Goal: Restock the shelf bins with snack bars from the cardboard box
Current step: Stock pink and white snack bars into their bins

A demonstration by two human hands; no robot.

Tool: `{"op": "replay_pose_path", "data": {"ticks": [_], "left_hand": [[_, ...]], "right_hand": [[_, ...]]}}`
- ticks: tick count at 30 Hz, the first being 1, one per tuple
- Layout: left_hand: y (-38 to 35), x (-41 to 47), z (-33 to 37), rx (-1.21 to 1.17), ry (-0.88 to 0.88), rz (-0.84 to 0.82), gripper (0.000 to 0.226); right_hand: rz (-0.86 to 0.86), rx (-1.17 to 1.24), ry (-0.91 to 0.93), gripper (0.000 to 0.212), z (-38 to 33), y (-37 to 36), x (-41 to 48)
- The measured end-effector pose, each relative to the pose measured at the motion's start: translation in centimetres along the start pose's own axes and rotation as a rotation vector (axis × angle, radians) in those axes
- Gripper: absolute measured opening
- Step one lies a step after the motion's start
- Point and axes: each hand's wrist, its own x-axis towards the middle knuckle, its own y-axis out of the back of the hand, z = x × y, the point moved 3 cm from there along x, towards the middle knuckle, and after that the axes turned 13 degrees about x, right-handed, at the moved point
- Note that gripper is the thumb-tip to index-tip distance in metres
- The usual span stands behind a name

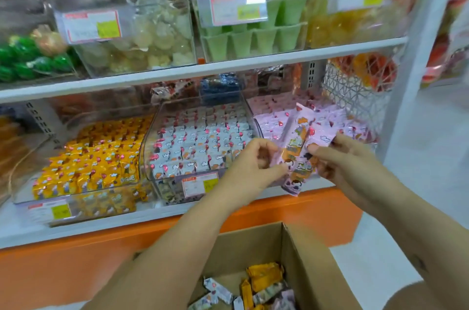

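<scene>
Nearest us sits the cardboard box (312, 264), open on the floor at the near edge, with a few loose bars (264, 276) in yellow, grey and pink wrappers lying in its bottom. Beyond it runs the lower shelf (15, 223), which carries three clear bins side by side: the yellow bin (96, 157) on the left, the middle bin (203, 137) packed with grey-and-white bars, and the right bin (274, 121), which holds pink ones and looks less tidily filled.

We have both hands raised in front of the right bin's near edge. Our right hand (342, 157) grips a small bunch of pink bars (302, 154), thumb on top and fingers curled beneath. Our left hand (253, 159) has its fingers bent in and pinches the bunch at its left side. The bars stand on a slant, their far ends over the bin and their near ends hanging just past its front.

We judge that we are squaring up this handful before setting it down, so the step in hand is filling the right bin. Next we need to carry the bunch far enough in, lay it flat in line with the bars already there, and let go without pushing the rows askew. After that we go to the box again, matching each wrapper colour to its bin.
</scene>
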Motion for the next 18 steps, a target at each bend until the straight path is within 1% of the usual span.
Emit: {"op": "replay_pose_path", "data": {"ticks": [1,2,4,5,6,8,10,13,15,18], "left_hand": [[-0.3,0.6,0.7,0.072,-0.047,-0.010,0.035],[-0.6,1.2,1.5,0.150,-0.089,-0.023,0.048],[-1.0,2.6,3.1,0.379,-0.149,-0.045,0.081],[-1.2,3.4,3.7,0.489,-0.173,-0.049,0.091],[-1.3,4.2,4.3,0.565,-0.196,-0.045,0.095],[-1.3,5.8,5.6,0.598,-0.227,-0.018,0.093],[-1.2,7.2,6.5,0.623,-0.258,0.024,0.083],[-1.6,8.9,6.9,0.646,-0.272,0.061,0.068],[-2.2,9.6,6.6,0.644,-0.275,0.058,0.070],[-2.9,10.1,5.9,0.741,-0.277,0.063,0.078]], "right_hand": [[-0.002,-0.031,0.043,0.007,-0.5,0.5,0.3],[-0.007,-0.069,0.085,0.008,-0.8,0.9,0.8],[0.001,-0.142,0.167,0.016,-1.5,1.5,1.6],[0.012,-0.162,0.208,0.020,-1.8,1.8,2.0],[0.021,-0.172,0.244,0.022,-2.2,2.1,2.4],[0.025,-0.185,0.300,0.027,-2.8,2.6,3.3],[0.025,-0.197,0.340,0.029,-3.3,3.3,4.2],[0.026,-0.211,0.347,0.027,-3.4,4.5,5.5],[0.037,-0.238,0.347,0.025,-3.1,5.3,6.3],[0.053,-0.262,0.326,0.026,-2.2,6.1,7.0]]}}
